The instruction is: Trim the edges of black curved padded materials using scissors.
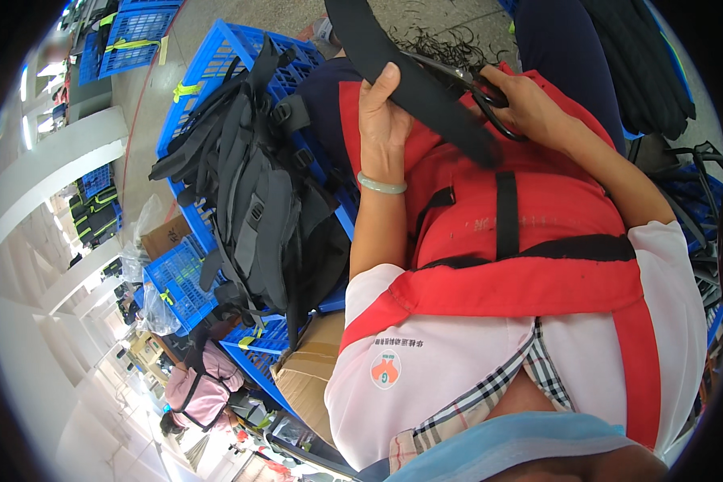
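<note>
In my left hand (384,120) is a wide black padded strap (422,88), pinched with the thumb laid on its face. Its upper end runs off past the top edge, and its lower end hangs blurred over my red apron (530,217). My right hand (534,108) is closed around the dark handles of a pair of scissors (462,76). The blades point up and left, passing behind the strap. Whether they touch it is hidden.
Left of me, a blue plastic crate (186,104) holds a heap of black straps with buckles (257,209). Black scraps (450,44) lie on the floor ahead. Black padded pieces (643,64) are stacked at the right. A cardboard box (309,369) and a person in pink (209,381) are lower left.
</note>
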`<act>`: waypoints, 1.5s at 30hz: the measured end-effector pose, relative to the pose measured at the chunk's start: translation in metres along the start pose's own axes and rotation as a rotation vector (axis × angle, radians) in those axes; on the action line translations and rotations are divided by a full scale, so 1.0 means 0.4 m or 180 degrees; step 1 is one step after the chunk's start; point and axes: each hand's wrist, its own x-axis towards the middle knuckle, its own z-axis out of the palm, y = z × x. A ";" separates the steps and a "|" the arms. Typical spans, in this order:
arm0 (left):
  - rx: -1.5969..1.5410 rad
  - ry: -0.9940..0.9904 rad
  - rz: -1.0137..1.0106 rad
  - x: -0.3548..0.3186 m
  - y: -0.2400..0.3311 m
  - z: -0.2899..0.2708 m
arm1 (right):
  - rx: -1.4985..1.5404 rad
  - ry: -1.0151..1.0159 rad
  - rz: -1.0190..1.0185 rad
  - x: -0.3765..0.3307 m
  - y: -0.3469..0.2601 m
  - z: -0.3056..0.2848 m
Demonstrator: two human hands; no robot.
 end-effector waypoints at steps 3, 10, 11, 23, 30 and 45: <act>0.0004 0.0344 0.0306 -0.001 -0.017 -0.011 | 0.0128 0.0242 -0.0253 -0.007 0.022 0.023; 0.0211 0.0439 0.0353 -0.018 -0.042 0.015 | 0.1689 -0.0543 0.0140 -0.014 -0.009 -0.037; 0.0207 0.0431 0.0363 -0.022 -0.044 0.012 | 0.1384 -0.0603 0.0160 -0.013 -0.022 -0.033; 0.0532 0.0530 0.0153 -0.012 0.026 -0.051 | 0.0134 -0.1165 -0.0588 -0.006 -0.048 -0.156; 0.0040 0.0237 0.0190 -0.023 0.016 -0.015 | 0.0729 -0.0289 0.0033 0.007 -0.006 -0.109; 0.0702 0.0273 0.0501 -0.038 -0.016 0.030 | -0.0490 0.0081 -0.0548 -0.020 0.010 -0.028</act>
